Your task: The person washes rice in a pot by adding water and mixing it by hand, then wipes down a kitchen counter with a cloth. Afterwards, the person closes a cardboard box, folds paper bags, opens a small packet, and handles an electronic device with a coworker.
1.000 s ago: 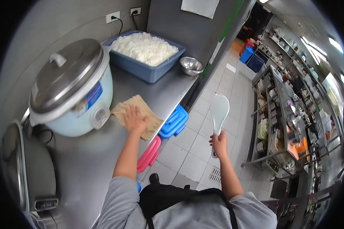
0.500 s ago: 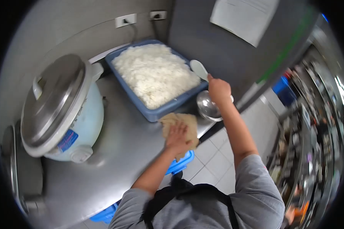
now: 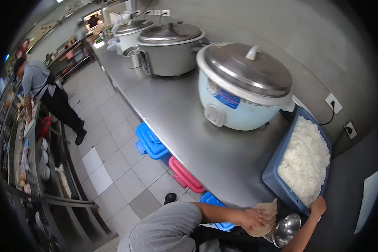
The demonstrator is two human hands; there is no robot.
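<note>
My left hand (image 3: 256, 219) lies with its fingers stretched out on a tan cloth (image 3: 268, 210) at the counter's edge. My right hand (image 3: 318, 206) is closed at the near corner of a blue tub (image 3: 277, 185) heaped with cooked white rice (image 3: 304, 159). A small white end shows below that fist; it appears to be the rice paddle, whose blade is hidden now. Between my two hands sits a shiny steel bowl (image 3: 286, 229), close to the cloth.
A pale blue rice cooker (image 3: 239, 101) with a steel lid stands beside the tub on the steel counter (image 3: 168, 101). Farther along are a grey cooker (image 3: 170, 54) and a white one (image 3: 128, 38). Lidded bins (image 3: 151, 140) sit below. Across the aisle a person (image 3: 46, 88) leans over shelving.
My view has swung left, bringing the long counter, more cookers and a co-worker into sight. The left hand stays on the cloth. My right hand remains by the tub's corner; the paddle's blade no longer shows.
</note>
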